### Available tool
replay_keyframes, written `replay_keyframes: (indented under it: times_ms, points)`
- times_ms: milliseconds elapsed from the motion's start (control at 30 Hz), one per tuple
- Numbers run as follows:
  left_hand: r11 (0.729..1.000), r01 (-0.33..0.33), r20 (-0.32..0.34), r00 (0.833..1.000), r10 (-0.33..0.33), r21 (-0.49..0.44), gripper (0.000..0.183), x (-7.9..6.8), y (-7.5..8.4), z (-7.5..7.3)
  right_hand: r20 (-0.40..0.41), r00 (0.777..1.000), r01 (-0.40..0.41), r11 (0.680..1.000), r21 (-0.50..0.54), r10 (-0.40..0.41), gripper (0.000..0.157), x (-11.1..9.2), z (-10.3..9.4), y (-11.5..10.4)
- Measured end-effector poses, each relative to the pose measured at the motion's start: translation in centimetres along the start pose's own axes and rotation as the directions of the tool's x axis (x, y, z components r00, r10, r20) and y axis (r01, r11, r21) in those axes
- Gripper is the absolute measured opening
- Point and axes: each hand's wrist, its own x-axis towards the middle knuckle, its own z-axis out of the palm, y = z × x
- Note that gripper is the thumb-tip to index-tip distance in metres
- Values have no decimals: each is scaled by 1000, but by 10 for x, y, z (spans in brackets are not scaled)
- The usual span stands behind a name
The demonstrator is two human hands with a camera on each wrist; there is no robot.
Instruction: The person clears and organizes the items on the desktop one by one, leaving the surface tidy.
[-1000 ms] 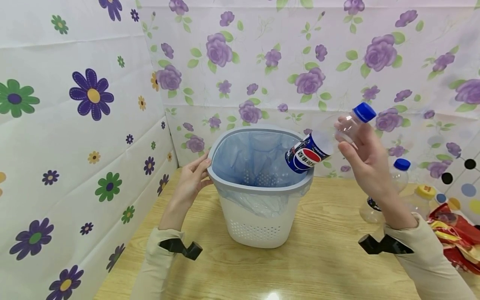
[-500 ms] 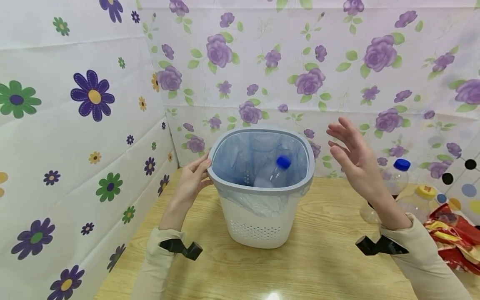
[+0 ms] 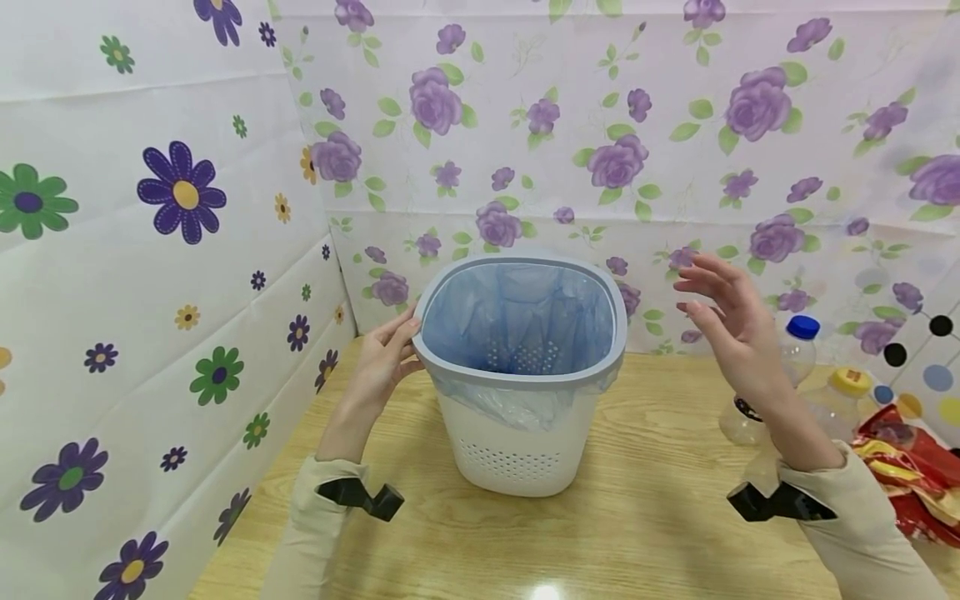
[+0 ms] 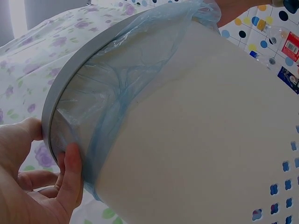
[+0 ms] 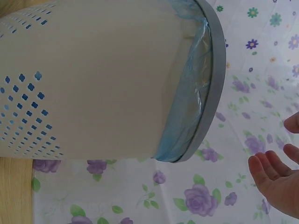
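Note:
A white trash bin with a grey rim and a perforated lower wall stands upright on the table in the head view. Its translucent blue liner bag folds out over the rim. My left hand grips the rim's left side; the left wrist view has the thumb on the rim's edge and the fingers under it against the liner. To the right of the bin, my right hand hovers apart from it, fingers loosely bent and holding nothing. The front rim hides the lowest part of the bin's inside.
Behind my right forearm stand a clear bottle with a blue cap and another with a yellow cap. Crumpled red and yellow packaging lies at the right edge. Flowered sheets cover the back and left sides.
My right hand let go of a blue-capped Pepsi bottle, which dropped into the bin and out of sight. That hand then shifted slightly right and down. My left hand stayed on the rim.

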Motion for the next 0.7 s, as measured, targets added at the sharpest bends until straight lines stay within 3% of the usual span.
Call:
replay_keyframes:
  times_ms: [267, 433, 533, 700]
  points:
    - [1000, 3, -5, 1000, -3, 8, 53, 0, 0, 0, -55, 998, 26, 999, -37, -28, 42, -10, -17, 5]
    - [1000, -1, -7, 1000, 1, 13, 53, 0, 0, 1, -97, 994, 30, 984, -173, -48, 37, -16, -29, 6]
    - [1000, -2, -9, 1000, 2, 20, 52, 0, 0, 0, -147, 989, -17, 962, -274, -25, 33, -20, -36, 5]
    - [1000, 2, -14, 1000, -2, 24, 52, 0, 0, 1, -237, 971, -131, 898, -419, 31, 30, -27, -44, 2]
